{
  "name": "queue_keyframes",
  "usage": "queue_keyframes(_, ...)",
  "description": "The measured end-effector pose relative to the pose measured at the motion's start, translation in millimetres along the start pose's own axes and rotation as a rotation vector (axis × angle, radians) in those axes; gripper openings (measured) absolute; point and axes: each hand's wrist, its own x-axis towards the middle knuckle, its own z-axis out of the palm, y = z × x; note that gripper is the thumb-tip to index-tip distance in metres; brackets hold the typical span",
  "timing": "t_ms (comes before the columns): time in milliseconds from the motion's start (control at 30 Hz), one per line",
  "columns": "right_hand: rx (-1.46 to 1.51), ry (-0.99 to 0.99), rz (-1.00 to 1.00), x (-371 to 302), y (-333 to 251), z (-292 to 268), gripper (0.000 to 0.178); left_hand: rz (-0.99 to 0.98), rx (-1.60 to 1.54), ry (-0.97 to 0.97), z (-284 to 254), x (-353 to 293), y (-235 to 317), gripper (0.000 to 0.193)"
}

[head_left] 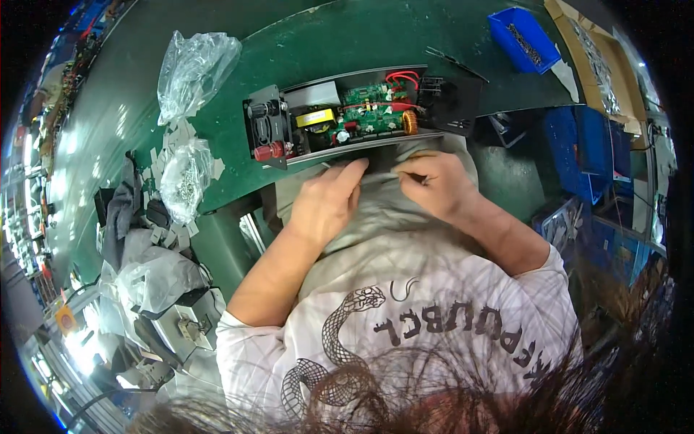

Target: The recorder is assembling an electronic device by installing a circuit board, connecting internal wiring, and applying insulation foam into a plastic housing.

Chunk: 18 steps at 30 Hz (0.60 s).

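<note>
In front of me an open metal housing [325,153] lies across the bench's near edge. Inside it are green circuit boards [376,108], a yellow-banded transformer [316,118], a copper-wound ring coil [410,122] and red wires [402,77]. A dark end panel [270,123] with a red terminal stands at its left end. My left hand [327,200] is closed just below the housing's near wall, its fingertips partly hidden. Close by on the right, my right hand [439,185] is pinched, thumb against finger; whatever it holds is too small to make out.
A black plate [455,103] and tweezers [457,64] are by the housing's right end. A blue bin [524,42] of small screws stands far right, beside a cardboard box [603,65]. Clear plastic bags [196,76] lie left; bagged metal parts [163,289] are piled lower left.
</note>
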Motion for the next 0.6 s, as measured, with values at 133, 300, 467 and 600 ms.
queue_keyframes(133,-0.265,0.089,-0.283,8.4,14.8,3.3,0.015,0.145,0.24,-0.016,-2.2,4.1,-5.2,0.035)
queue_keyframes(300,-0.442,0.129,-0.35,11.9,17.3,10.6,0.022,0.321,0.394,0.083,4.5,9.5,-17.3,0.037)
queue_keyframes(467,-0.561,0.172,-0.362,9.1,18.0,17.9,0.027,0.33,0.426,0.096,6.7,12.5,-20.0,0.04)
queue_keyframes(600,-0.577,0.196,-0.389,7.4,18.6,16.1,0.027,0.331,0.415,0.12,9.9,12.7,-23.1,0.039)
